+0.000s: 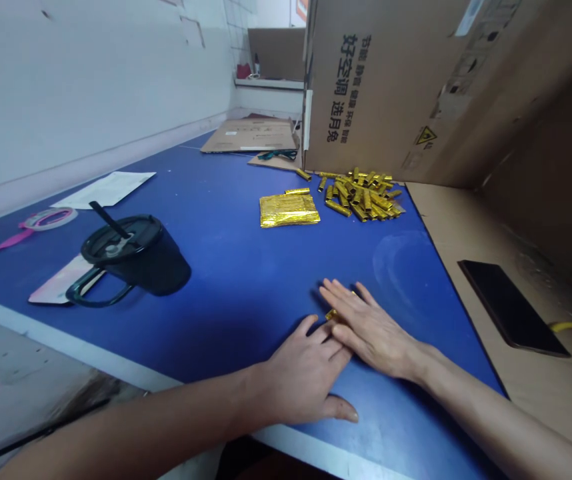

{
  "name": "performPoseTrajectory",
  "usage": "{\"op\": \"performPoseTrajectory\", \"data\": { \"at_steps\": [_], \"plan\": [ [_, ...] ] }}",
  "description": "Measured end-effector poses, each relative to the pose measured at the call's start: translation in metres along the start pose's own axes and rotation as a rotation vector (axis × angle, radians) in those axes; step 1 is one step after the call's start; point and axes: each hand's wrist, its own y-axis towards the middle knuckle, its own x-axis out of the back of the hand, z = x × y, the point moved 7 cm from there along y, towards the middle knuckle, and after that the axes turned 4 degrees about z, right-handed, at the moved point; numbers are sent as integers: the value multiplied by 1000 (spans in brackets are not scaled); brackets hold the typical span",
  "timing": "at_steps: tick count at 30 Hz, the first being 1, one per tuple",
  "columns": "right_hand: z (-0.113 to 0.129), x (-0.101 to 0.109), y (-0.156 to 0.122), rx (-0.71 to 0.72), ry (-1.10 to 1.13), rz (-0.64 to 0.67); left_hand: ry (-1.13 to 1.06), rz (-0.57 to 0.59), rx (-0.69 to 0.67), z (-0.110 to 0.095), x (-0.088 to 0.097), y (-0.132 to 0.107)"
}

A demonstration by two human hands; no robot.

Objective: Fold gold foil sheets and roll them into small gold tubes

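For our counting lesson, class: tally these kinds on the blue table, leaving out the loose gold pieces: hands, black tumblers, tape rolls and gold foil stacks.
Hands (left hand, right hand): 2
Black tumblers: 1
Tape rolls: 1
Gold foil stacks: 1
Total: 5

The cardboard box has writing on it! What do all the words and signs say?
On the cardboard box, large dark characters: "好空调 选月兔"
Smaller column of Chinese characters beside them: too small to read surely.
Yellow triangle sign: no readable words; its symbol is too small to tell.
White label: too blurred to read.
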Motion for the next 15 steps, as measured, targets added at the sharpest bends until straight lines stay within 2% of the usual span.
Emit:
{"op": "performPoseTrajectory", "data": {
  "at_steps": [3,6,11,15],
  "plan": [
    [-36,-5,14,-207,-141,-26,1,0,-7,-1,0,-1],
    [-59,-5,20,-300,-194,-55,4,2,-3,-1,1,-1],
    [-69,-3,18,-415,-209,-111,18,11,-7,-1,0,-1],
    [-68,-4,16,-437,-213,-132,31,14,-6,1,2,-1]
  ]
}}
